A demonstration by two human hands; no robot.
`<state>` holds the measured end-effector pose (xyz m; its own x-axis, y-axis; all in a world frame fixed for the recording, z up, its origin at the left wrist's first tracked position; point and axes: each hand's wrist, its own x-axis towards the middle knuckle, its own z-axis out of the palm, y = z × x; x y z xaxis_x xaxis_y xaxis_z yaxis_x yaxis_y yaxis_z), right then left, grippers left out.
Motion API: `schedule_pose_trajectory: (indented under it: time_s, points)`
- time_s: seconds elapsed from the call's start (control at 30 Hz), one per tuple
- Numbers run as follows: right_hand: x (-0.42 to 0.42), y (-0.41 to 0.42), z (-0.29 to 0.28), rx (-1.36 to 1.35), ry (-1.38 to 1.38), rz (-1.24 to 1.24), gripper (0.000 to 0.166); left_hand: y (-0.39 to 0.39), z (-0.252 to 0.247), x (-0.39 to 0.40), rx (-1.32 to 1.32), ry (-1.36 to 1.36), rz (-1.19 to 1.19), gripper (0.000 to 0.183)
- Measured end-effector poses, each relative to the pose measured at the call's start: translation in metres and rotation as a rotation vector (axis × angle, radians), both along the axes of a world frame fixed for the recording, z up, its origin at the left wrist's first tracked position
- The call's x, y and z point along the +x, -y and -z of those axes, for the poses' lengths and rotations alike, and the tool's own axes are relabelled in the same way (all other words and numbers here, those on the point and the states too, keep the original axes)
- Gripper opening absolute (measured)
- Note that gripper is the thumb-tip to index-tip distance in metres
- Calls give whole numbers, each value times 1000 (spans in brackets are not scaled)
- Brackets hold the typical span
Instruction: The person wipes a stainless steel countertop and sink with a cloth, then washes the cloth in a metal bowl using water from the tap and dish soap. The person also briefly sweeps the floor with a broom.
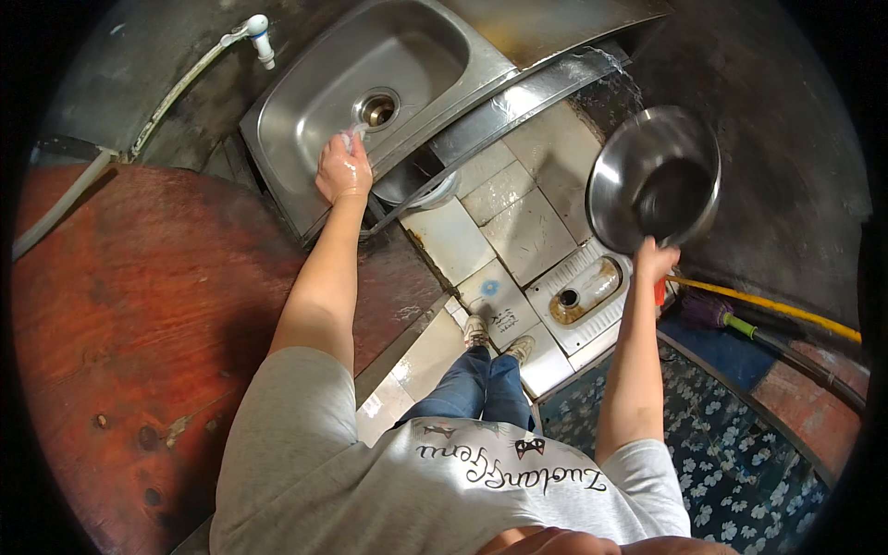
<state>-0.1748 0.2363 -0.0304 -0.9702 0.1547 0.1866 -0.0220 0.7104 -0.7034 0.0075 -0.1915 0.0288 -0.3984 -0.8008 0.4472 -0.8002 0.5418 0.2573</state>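
Observation:
My left hand [343, 170], wet and closed, grips a crumpled whitish-pink cloth or scrubber [356, 132] at the near side of a stainless steel sink [305, 104]. Just beyond it is the metal drain [379, 109]. Out to the right, my right hand [654, 261] clasps the near rim of a round stainless steel basin [616, 184]. The basin is tilted above the floor, its hollow facing me. A streak of water [624, 76] shows in the air past its far rim, beside the counter's end.
A white tap [260, 38] stands left of the sink. A reddish wooden board [139, 291] fills the left side. Below the sink frame sits a bucket [440, 192]. A squat toilet [579, 295] is set in the tiled floor [527, 229]. A purple brush head [706, 309] and yellow pole [770, 303] lie right.

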Motion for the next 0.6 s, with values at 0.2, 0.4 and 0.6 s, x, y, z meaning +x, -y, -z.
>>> schedule_pose_trajectory:
  time_s: [0.2, 0.4, 0.6]
  points:
    - [105, -143, 110, -746, 844, 710, 28, -1, 0, 1, 7, 31, -9, 27]
    - [247, -223, 92, -966, 1025, 633, 22, 3, 6, 1, 4, 48, -16, 31]
    - [247, -247, 119, -827, 1069, 896, 26, -1, -1, -3, 15, 98, -37, 32]
